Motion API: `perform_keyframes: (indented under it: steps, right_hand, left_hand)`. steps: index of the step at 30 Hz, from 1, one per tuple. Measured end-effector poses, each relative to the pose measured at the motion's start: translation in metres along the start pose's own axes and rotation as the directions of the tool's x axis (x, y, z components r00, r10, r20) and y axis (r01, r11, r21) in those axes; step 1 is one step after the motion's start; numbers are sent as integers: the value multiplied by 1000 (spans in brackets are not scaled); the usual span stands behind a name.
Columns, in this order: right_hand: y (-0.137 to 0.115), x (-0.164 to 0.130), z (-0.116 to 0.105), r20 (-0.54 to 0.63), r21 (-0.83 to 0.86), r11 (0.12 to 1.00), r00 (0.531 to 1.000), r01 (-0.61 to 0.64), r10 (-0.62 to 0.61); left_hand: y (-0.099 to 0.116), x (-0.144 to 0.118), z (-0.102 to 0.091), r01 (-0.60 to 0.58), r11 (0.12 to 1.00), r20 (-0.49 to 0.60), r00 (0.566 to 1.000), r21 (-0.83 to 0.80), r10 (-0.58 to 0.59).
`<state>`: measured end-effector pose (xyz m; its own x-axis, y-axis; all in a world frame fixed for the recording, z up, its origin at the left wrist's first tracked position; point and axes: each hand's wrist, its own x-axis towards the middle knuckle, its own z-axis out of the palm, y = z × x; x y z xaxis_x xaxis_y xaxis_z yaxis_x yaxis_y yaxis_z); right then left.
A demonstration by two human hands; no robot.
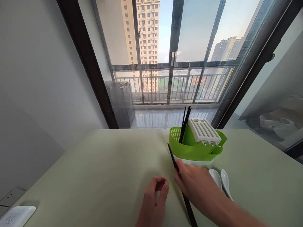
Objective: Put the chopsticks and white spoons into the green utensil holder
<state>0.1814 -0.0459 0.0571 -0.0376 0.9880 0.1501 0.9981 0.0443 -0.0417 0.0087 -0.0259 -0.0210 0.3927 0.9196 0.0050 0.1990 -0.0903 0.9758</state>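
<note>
right hand [193, 180] partly hides its black chopsticks [189, 208]

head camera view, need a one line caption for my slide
Right hand holding one or more black chopsticks before a green caddy, left hand nearby, two white spoons at right.

Both hands are bare. The left hand [153, 201] has a slim wrist that broadens toward the knuckles, with a smooth back and slender fingers [156, 178] with rounded ends; its thumb [163, 193] is narrow, tapering slightly to the tip. The right hand [193, 181], the one toward the right edge of the table [106, 170], looks similarly slim, its outline softened by blur. The right forearm [228, 208] is bare as well, smooth and plainly rounded. Nail detail is too small and blurred to tell.
</note>
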Motion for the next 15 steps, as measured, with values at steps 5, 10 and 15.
perform_keyframes:
  steps: [5, 10, 15]
  right_hand:
    - [5, -2, -36, -418, 260, 949, 906, 181, -59]
    - [1, -10, -46, -484, 343, 861, 856, 376, -181]
    - [3, -18, -30, -458, 366, 834, 860, 412, -224]
  left_hand:
    - [-4, -2, -4, -121, 989, 14, 993, 79, 121]
    - [-2, -1, -8, -280, 949, 20, 960, 147, 280]
    - [2, 3, -8, -335, 931, -4, 941, 147, 339]
